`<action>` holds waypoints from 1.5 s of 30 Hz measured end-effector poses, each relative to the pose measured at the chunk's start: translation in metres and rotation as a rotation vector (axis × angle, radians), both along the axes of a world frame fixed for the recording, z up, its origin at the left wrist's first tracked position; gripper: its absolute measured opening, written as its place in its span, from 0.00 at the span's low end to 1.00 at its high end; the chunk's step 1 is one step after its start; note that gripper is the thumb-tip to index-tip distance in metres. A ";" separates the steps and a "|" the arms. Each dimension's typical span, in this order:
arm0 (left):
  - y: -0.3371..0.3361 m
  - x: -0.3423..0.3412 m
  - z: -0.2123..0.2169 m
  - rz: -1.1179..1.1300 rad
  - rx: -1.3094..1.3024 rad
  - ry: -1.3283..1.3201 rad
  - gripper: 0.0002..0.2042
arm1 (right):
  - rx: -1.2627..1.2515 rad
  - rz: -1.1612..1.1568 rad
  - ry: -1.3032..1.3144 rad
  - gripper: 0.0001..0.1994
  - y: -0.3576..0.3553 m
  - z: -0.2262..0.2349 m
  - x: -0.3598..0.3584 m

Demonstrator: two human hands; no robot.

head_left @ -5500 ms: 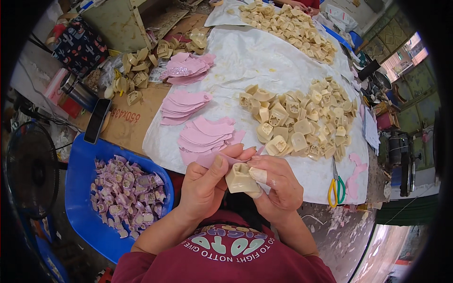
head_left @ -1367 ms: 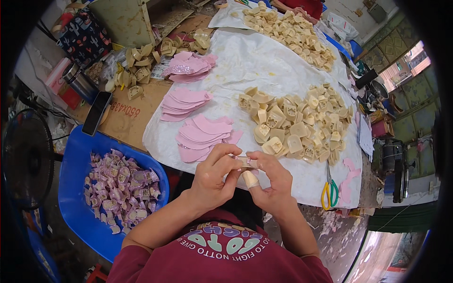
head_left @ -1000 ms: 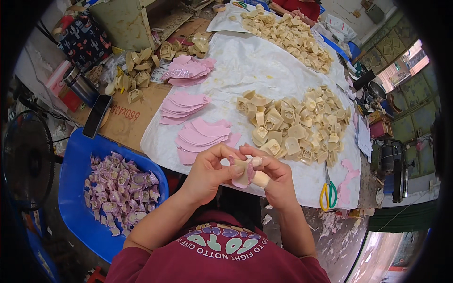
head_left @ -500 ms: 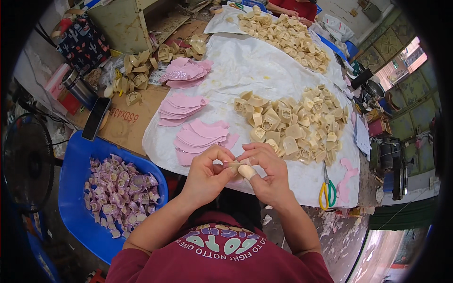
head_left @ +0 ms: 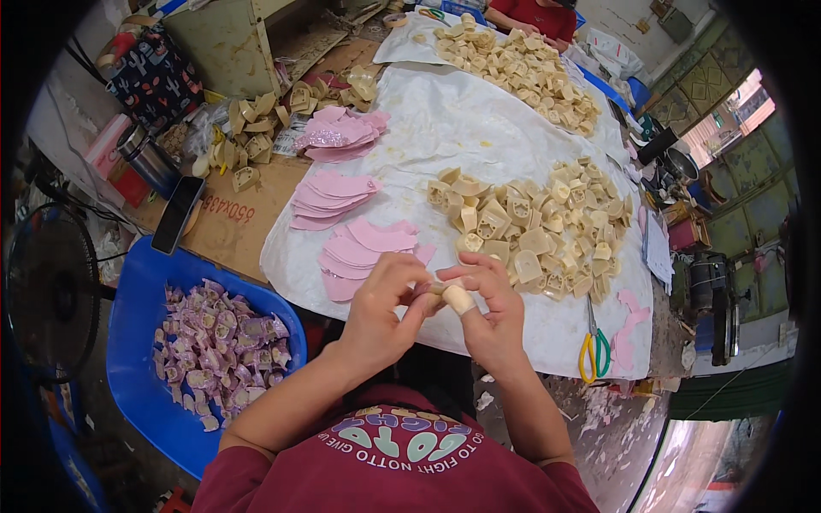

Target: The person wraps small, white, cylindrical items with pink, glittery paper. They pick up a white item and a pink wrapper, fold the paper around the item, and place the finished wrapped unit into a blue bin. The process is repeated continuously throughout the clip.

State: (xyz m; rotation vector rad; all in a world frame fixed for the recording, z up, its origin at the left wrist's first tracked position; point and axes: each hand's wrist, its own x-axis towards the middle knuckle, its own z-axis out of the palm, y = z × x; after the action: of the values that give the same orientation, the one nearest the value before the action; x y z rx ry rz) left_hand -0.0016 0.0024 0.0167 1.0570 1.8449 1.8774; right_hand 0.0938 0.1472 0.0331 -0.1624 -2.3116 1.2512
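My left hand [head_left: 389,301] and my right hand [head_left: 492,303] meet above the front edge of the white-covered table. Their fingertips pinch a small beige moulded piece [head_left: 437,288] from both sides, with a trace of pink at its left end. Most of it is hidden by the fingers. A beige cover with a whitish band is on my right thumb. Just beyond my left hand lies a fanned stack of pink cut pieces [head_left: 366,244]. A large heap of beige moulded pieces [head_left: 530,227] spreads beyond my right hand.
A blue tub [head_left: 128,376] at lower left holds many pink-covered pieces [head_left: 224,342]. Yellow-and-green-handled scissors [head_left: 594,350] lie right of my hands, near pink scraps [head_left: 631,329]. A phone [head_left: 180,214] leans by a steel tumbler [head_left: 147,160]. Another person [head_left: 534,19] sits at the far end.
Both hands stay together on the small piece. The fingers have shifted their hold slightly, with my left fingertips a little higher. The view has moved slightly.
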 end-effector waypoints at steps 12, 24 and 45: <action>-0.010 0.012 0.012 -0.338 0.489 -1.084 0.25 | -0.543 0.046 0.211 0.21 -0.027 -0.014 -0.002; 0.010 0.014 0.037 -0.140 0.378 -0.815 0.28 | -1.118 0.317 -0.009 0.20 -0.032 0.009 -0.009; 0.010 -0.006 0.012 -0.205 0.209 -0.661 0.33 | -0.233 0.241 0.096 0.27 -0.020 -0.019 -0.024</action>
State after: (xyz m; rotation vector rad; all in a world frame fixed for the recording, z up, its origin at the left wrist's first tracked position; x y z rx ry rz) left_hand -0.0078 0.0125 0.0290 0.5440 1.1454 1.9978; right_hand 0.0699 0.1275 0.0137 0.0994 -2.1468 1.6105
